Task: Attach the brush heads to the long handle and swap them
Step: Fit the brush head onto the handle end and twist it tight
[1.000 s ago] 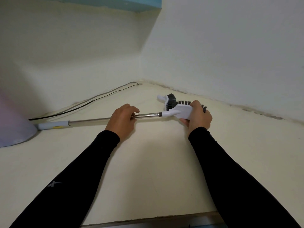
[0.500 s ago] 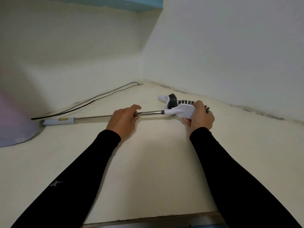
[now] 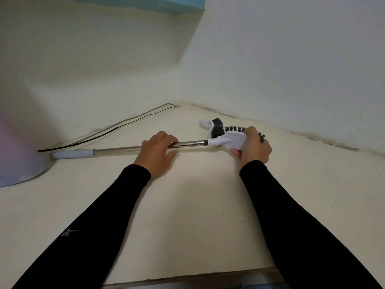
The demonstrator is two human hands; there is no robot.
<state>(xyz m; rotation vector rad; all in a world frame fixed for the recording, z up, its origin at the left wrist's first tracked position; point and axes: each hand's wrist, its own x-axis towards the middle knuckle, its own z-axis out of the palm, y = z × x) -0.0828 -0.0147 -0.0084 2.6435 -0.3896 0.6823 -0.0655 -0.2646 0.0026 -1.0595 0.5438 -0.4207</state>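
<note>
Head view, left to right: a cable [image 3: 108, 130] runs along the floor's far edge toward the corner, and the handle [image 3: 116, 150] lies across the floor [image 3: 187, 205], its steel shaft grasped by the left hand [image 3: 157, 155]. The right hand [image 3: 253, 148] grips a brush head [image 3: 231, 139] seated on the handle's tip, seemingly attached. Just behind lies a second head [image 3: 214, 127], so the swap probably remains.

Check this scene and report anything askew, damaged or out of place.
Two oddities. A loose black cable trails across the surface along the wall. Dark stains mark the joint between surface and right-hand wall. The spare brush head simply lies behind the brush head on the handle.
</note>
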